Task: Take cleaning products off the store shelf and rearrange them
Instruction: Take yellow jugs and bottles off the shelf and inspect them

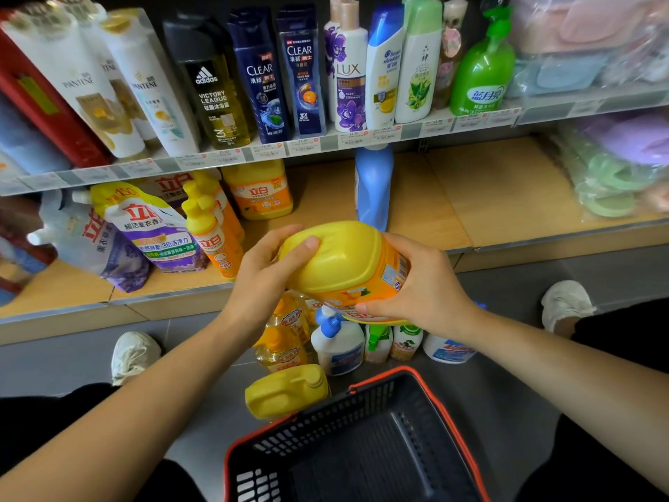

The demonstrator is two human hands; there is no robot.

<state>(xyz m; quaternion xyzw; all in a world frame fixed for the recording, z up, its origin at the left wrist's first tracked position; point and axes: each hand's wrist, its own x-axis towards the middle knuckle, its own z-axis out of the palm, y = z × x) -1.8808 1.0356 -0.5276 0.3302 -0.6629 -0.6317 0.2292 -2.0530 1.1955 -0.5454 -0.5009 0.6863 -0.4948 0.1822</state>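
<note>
Left hand (268, 273) grips the plain yellow end of a large yellow plastic detergent jug with an orange label (347, 262), thumb laid across it. Right hand (423, 291) clasps the labelled end, fingers curled underneath. Jug is held tilted on its side at frame centre, in front of the lower wooden shelf (488, 197). A tall blue plastic bottle (374, 186) stands upright on that shelf, just behind. At lower centre, a second yellow jug (286, 391) lies on the grey floor (506, 356) beside a black mesh basket with orange rim (362, 414).

Open stretch of lower shelf (488, 190) between blue bottle (374, 186) and green packs (611, 182); yellow bottles (213, 226) crowding its left.
</note>
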